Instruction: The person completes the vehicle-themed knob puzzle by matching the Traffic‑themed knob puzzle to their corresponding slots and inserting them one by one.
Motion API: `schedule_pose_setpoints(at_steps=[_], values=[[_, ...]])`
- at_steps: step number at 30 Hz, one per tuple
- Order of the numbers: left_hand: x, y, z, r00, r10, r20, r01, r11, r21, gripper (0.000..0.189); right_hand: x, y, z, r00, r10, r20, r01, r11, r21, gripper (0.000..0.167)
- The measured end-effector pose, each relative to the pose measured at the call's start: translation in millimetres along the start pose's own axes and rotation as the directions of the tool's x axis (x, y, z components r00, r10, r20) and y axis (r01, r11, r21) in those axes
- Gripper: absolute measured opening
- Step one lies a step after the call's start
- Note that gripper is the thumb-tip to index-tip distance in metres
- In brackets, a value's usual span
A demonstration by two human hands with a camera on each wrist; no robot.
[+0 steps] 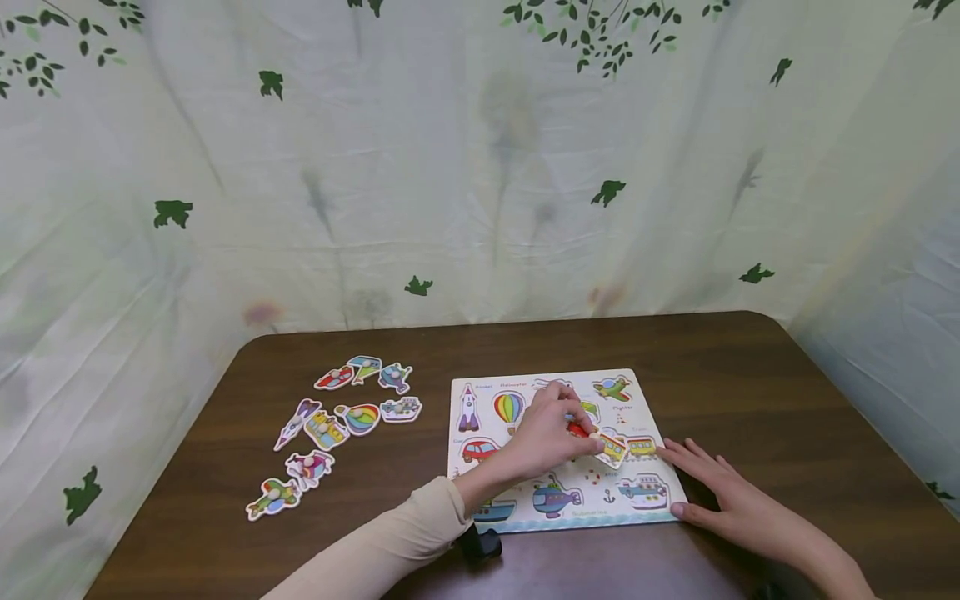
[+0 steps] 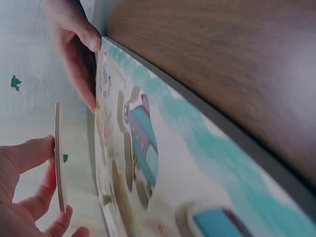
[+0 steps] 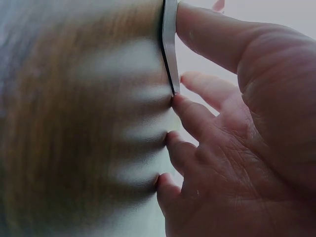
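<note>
My left hand [image 1: 549,435] is over the middle of a white puzzle board [image 1: 592,520] with printed vehicles. Between its thumb and fingers it pinches a yellow vehicle puzzle piece [image 1: 612,451], close to a yellow printed vehicle [image 1: 641,447] near the board's right side. Edge-on in the left wrist view, the thin wooden piece [image 2: 59,158] is held apart from the board [image 2: 182,143]. My right hand [image 1: 731,500] rests at the board's right edge, fingers extended. Its thumb and a finger touch the edge in the right wrist view, other fingertips meeting the table.
Several loose puzzle pieces lie left of the board on the brown table [image 1: 225,467], among them a balloon piece [image 1: 362,419], a rocket piece [image 1: 297,423] and a ship piece [image 1: 401,409]. Behind the table hangs a pale curtain [image 1: 450,192] with leaf prints.
</note>
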State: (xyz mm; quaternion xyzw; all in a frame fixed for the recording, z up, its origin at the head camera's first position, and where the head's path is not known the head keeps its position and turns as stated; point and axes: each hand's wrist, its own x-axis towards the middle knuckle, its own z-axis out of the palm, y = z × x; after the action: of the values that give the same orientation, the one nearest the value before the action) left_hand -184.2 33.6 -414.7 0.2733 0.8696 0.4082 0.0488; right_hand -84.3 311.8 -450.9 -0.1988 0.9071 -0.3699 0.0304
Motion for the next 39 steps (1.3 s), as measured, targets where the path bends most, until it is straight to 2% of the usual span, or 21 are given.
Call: schedule_pose_setpoints(at_steps=[4,8,11,18,24,31,39], values=[[6.3,1.8,11.0,0.999,-0.005,-0.043,0.006,1.000,0.029,0.016,1.3,-0.2,-1.0,1.000,0.024,0.014,-0.024,1.000,0.005,0.065],[10.8,7.0,20.1,0.996,-0.038,-0.075,0.040,0.999,0.032,0.018,1.5,-0.1,-1.4,0.999,0.027,0.021,-0.027,1.000,0.011,0.066],[13.4,10.2,25.7,0.995,-0.053,-0.081,0.058,0.996,0.063,0.019,1.0,0.1,-1.2,1.000,0.014,0.016,-0.014,1.000,0.014,0.065],[17.4,14.0,34.7,0.995,-0.061,-0.084,0.077,0.976,0.204,0.020,0.8,0.3,0.3,1.000,-0.024,-0.003,0.024,1.000,0.006,0.064],[18.4,20.0,40.4,0.994,-0.072,-0.079,0.090,0.962,0.259,0.020,0.1,0.3,0.2,1.000,-0.026,-0.007,0.026,1.000,0.001,0.063],[20.6,25.4,47.2,0.986,-0.139,-0.087,0.158,0.944,0.290,0.024,1.7,-2.3,-1.6,1.000,0.029,0.012,-0.029,1.000,0.000,0.067],[20.9,24.9,55.0,0.987,-0.133,-0.086,0.154,0.936,0.315,0.026,4.2,-5.1,-4.0,0.993,0.113,0.033,-0.113,0.994,0.013,0.074]])
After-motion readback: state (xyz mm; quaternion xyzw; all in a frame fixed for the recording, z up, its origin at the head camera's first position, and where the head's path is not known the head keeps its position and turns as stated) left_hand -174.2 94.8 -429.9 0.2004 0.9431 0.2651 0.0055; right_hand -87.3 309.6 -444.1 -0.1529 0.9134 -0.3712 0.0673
